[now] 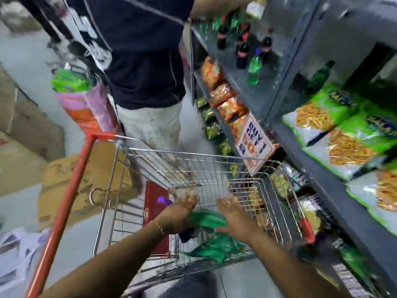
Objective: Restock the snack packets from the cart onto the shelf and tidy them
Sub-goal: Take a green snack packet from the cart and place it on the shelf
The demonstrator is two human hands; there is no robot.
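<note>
A wire shopping cart (pixel 163 155) with a red handle stands in the aisle below me. Green snack packets (pixel 207 219) lie in its basket. My left hand (pixel 179 214) and my right hand (pixel 235 218) reach down into the basket on either side of the top green packet, fingers spread; the frame is blurred and neither hand visibly grips it. On the right, the grey shelf (pixel 335 190) carries large green snack packets (pixel 335 117) lying flat, with orange packets (pixel 225 100) further along.
Another person (pixel 146 67) in a dark shirt stands at the cart's far end, holding a bag of packets (pixel 86 97). A "Buy 1 Get 1" sign (pixel 254 145) hangs off the shelf edge. Soda bottles (pixel 247 50) fill an upper shelf. Cardboard boxes (pixel 71 181) sit left.
</note>
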